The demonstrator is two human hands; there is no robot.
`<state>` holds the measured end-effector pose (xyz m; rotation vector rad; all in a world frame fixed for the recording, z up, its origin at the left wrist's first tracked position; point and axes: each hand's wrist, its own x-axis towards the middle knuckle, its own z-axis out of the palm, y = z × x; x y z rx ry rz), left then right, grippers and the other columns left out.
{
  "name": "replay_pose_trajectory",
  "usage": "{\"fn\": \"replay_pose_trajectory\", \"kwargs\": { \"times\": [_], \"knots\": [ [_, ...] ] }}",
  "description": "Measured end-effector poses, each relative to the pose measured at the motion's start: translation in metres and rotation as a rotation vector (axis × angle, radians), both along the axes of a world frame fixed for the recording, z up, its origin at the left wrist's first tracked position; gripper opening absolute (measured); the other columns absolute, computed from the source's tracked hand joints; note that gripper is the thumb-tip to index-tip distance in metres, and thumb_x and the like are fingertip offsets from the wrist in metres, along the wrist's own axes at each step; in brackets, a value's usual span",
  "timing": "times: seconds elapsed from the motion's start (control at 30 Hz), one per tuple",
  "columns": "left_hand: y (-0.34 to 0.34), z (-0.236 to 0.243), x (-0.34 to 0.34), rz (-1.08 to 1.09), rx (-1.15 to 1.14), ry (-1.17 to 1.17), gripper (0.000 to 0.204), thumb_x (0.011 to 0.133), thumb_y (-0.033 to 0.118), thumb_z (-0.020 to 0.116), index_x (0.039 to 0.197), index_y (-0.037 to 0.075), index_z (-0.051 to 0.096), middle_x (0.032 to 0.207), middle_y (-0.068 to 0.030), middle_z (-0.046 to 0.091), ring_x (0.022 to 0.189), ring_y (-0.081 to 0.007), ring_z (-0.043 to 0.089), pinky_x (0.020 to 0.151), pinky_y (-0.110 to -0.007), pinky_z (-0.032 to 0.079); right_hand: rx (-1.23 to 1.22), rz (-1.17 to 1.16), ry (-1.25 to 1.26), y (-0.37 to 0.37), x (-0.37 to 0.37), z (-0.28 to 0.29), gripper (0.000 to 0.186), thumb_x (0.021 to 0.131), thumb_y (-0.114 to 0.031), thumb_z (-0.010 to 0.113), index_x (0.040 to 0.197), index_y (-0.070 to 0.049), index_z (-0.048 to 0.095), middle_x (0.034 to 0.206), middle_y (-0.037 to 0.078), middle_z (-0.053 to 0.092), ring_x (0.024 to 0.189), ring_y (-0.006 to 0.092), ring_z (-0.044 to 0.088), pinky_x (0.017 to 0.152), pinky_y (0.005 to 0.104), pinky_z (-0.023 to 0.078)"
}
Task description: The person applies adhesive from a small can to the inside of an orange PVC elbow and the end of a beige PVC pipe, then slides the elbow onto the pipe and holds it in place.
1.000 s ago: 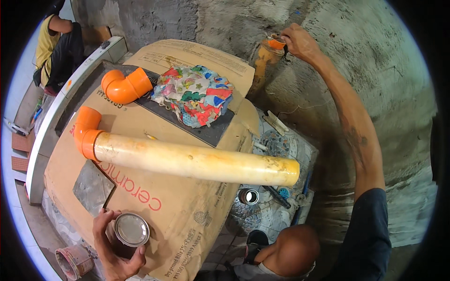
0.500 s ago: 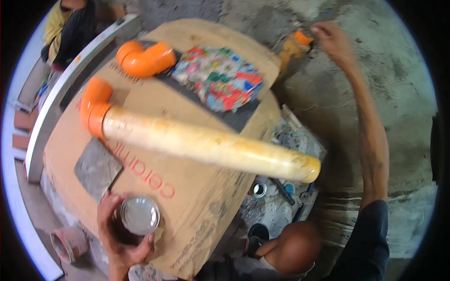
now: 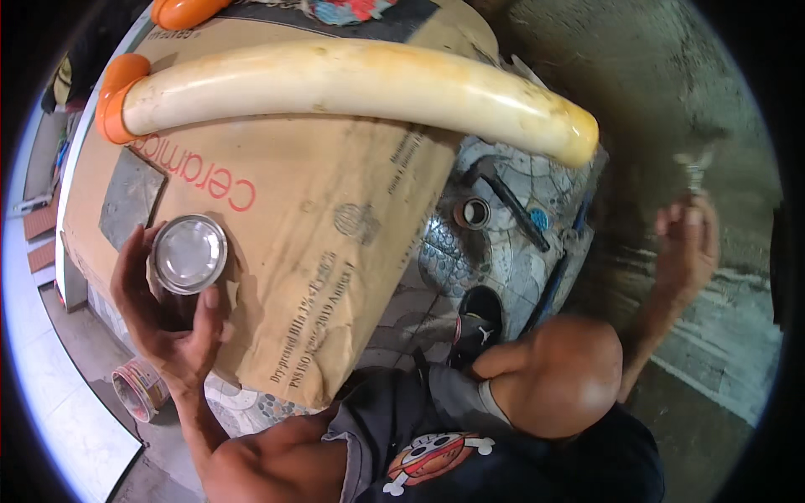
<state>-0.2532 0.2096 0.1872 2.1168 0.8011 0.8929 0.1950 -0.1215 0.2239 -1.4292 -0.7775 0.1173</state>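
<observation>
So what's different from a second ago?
Your right hand has left the orange pipe end at the wall and come back toward you, holding a small, blurred object. The view tipped down. Your left hand is still around the round tin; the long pipe still lies on the cardboard.

A dim, rough grey wall (image 3: 629, 117) with paler streaks fills the right of the frame, while pebble-patterned floor tiles (image 3: 450, 267) show just right of centre and brighter bluish-white tiles (image 3: 80, 411) curve along the lower left.
</observation>
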Motion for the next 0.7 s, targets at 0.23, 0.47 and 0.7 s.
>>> {"fn": "replay_pose_trajectory", "kwargs": {
  "times": [0.23,0.47,0.7],
  "knots": [
    [-0.042,0.095,0.05,-0.355,0.317,0.188,0.086,0.075,0.019,0.086,0.145,-0.004,0.042,0.134,-0.0212,0.054,0.122,-0.0359,0.057,0.102,-0.048,0.048,-0.428,-0.106,0.226,-0.026,-0.041,-0.15,0.015,0.099,-0.008,0.067,0.108,0.004,0.071,0.095,0.006,0.064,0.071,0.0119,0.06,0.067,0.0274,0.049],
    [-0.144,0.023,0.139,-0.709,-0.147,0.347,0.07,0.073,0.019,0.085,0.133,0.001,0.053,0.12,-0.0207,0.058,0.113,-0.0372,0.059,0.099,-0.043,0.049,-0.471,-0.093,0.395,-0.003,-0.034,-0.198,0.016,0.097,-0.01,0.07,0.108,0.001,0.073,0.081,0.003,0.066,0.066,0.009,0.06,0.061,0.0253,0.048],
    [-0.204,-0.103,0.197,-0.441,-0.308,0.253,0.074,0.076,0.023,0.083,0.135,-0.002,0.046,0.123,-0.0246,0.058,0.116,-0.0444,0.057,0.1,-0.051,0.046,-0.407,-0.066,0.469,0.001,-0.022,-0.217,0.016,0.097,-0.012,0.071,0.108,-0.001,0.073,0.081,0.003,0.067,0.065,0.009,0.06,0.06,0.0246,0.049]
  ]
}}
